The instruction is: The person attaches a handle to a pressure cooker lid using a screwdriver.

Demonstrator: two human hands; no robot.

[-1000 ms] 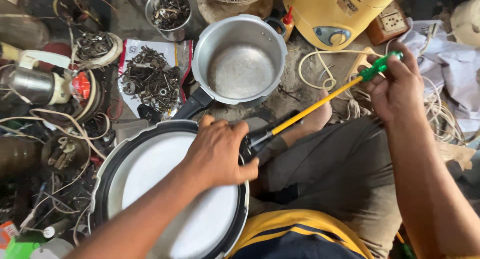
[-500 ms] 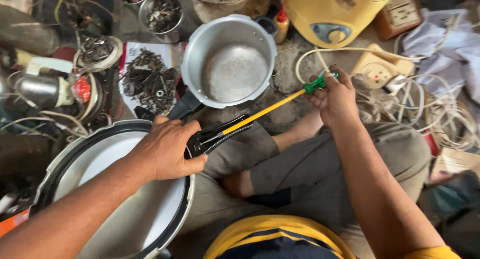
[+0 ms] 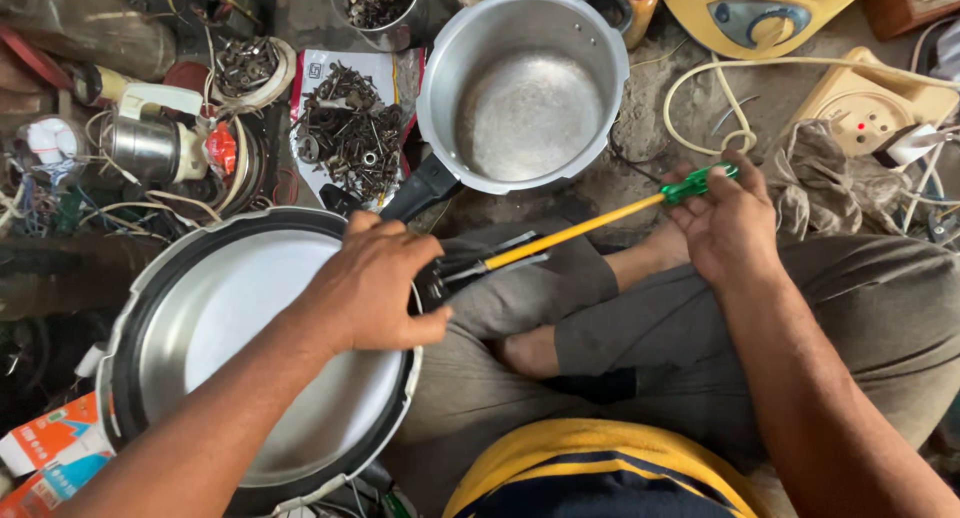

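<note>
Yellow shaft and green handle mark the screwdriver (image 3: 590, 221), whose handle end sits in the closed grip of the right hand (image 3: 730, 228) while its tip reaches down-left to the black handle (image 3: 440, 278) of the round lid (image 3: 230, 338). The left hand (image 3: 375, 283) presses curled fingers on the lid's rim beside that handle, holding it down. Just beyond stands the open steel pot (image 3: 525, 88); scrap screws (image 3: 350, 128) and cables crowd the floor, leaving little free space.

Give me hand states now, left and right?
Left hand: closed on the cooker lid rim.
Right hand: closed on the screwdriver.
</note>
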